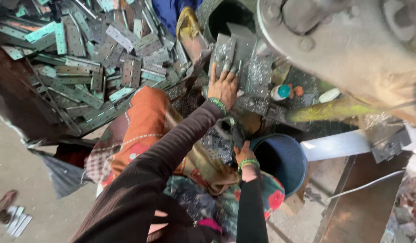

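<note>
Our left hand [223, 87] lay flat, its fingers [214, 72] spread and released, pressing down on a stack of grey metal plates [223, 54] that stood just beyond the fingertips. We gripped nothing with it; the palm rested on the littered desk [262, 105] below the stack. A green beaded bangle [218, 104] circled that wrist, and a dark ribbed sleeve [172, 153] ran back from it.

Our right hand [243, 152] was nearer to us, its fingers clenched around a dark, greasy piece [236, 134] whose shape we could not make out. It too wore a green bangle [248, 163]. Just to the right of this hand stood a blue bucket [284, 157], its rim close beside the knuckles.

Between the two hands, metal shavings [260, 72] glittered on the desk. Farther right of the left hand lay a small bottle with a teal cap [281, 92]. Above and to the right of both hands loomed the heavy grey body of a machine [352, 45], and a bright steel strip [336, 145] reached out beyond the bucket.

Left of the left hand, a large heap of punched hinge plates [91, 58], grey and pale green, covered the floor. Beyond the stack, a dark round tub [226, 18] stood open. Beneath our arms spread an orange patterned cloth [145, 121].
</note>
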The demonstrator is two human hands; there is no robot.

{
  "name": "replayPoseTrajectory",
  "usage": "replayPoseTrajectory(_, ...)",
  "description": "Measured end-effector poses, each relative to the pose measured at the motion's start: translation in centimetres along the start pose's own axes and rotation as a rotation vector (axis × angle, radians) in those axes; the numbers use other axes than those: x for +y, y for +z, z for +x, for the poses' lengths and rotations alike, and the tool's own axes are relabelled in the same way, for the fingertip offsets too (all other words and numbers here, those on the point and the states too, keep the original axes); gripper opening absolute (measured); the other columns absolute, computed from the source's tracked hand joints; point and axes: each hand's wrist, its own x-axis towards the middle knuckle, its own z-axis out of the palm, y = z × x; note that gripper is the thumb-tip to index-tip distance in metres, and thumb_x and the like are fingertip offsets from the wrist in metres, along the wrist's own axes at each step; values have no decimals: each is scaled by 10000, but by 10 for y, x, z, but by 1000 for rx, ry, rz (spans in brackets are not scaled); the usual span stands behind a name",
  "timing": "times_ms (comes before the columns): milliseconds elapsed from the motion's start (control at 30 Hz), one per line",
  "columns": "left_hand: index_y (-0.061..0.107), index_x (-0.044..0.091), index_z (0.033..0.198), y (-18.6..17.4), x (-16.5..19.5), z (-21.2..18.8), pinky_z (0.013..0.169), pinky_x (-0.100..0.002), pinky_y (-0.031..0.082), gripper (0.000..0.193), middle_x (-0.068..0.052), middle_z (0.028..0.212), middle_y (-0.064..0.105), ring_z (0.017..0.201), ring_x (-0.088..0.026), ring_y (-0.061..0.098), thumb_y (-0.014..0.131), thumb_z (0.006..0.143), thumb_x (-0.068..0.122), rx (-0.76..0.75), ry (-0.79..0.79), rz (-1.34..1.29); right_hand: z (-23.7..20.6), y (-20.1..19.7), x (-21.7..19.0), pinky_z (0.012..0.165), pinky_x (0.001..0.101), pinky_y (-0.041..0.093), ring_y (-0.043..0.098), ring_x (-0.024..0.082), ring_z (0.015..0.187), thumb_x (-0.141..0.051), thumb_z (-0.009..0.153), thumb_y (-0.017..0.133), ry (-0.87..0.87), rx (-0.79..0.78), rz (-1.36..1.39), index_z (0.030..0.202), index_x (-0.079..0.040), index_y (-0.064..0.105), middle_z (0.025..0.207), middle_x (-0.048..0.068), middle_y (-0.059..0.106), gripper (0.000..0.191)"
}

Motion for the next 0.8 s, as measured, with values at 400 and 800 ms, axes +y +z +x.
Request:
replayPoseTrajectory(400, 571, 140, 1432, 11, -7, 37, 1193, -671, -95, 516, -78, 1600, 409, 1525, -309, 244, 493, 931, 236, 90, -40, 130, -16, -5, -26, 840, 617, 509, 654, 516, 1013, -445, 994, 599, -13, 64, 65, 1412, -83, 380, 1041, 305, 700, 595)
replayPoseTrajectory(800, 614, 152, 1410, 8, -11, 46, 1199, -687, -104, 479, -61, 1576, 472, 1523, -298, 315, 518, 942, 185, 28, -27, 161, -41, -98, -40, 879, 579, 529, 684, 450, 1053, -453, 954, 612, 54, 58, -111, 1296, -177, 511, 1124, 179, 734, 451)
